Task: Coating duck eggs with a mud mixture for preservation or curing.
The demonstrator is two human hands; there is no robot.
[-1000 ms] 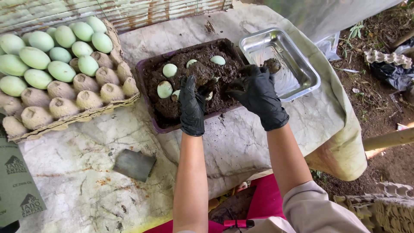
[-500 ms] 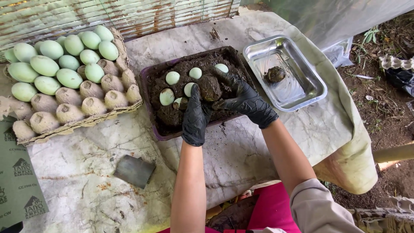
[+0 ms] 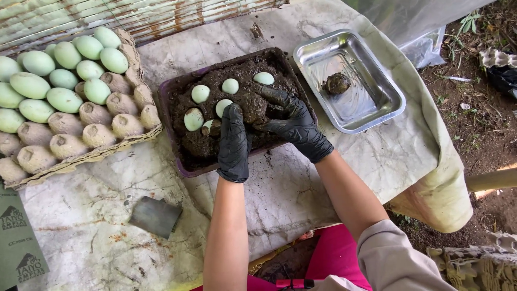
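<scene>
Both my hands wear black gloves and reach into a dark purple tub (image 3: pixel 182 166) filled with wet brown mud. My left hand (image 3: pixel 233 143) and my right hand (image 3: pixel 293 125) press from either side around a mud-covered lump (image 3: pixel 253 106) the size of an egg. Several pale green eggs (image 3: pixel 200 93) lie half sunk in the mud just left of and behind my fingers. To the right, a shiny metal tray (image 3: pixel 379 110) holds one mud-coated ball (image 3: pixel 337 83).
A cardboard egg tray (image 3: pixel 81 157) at the left carries several pale green eggs (image 3: pixel 63 99) and several beige coated ones (image 3: pixel 97 134). A flat grey scraper (image 3: pixel 156 216) lies on the stained cloth (image 3: pixel 81 231) near the front. Bare ground lies past the table's right edge.
My right hand has come back from the metal tray, leaving a mud-coated ball there. Both hands now close around a lump in the tub.
</scene>
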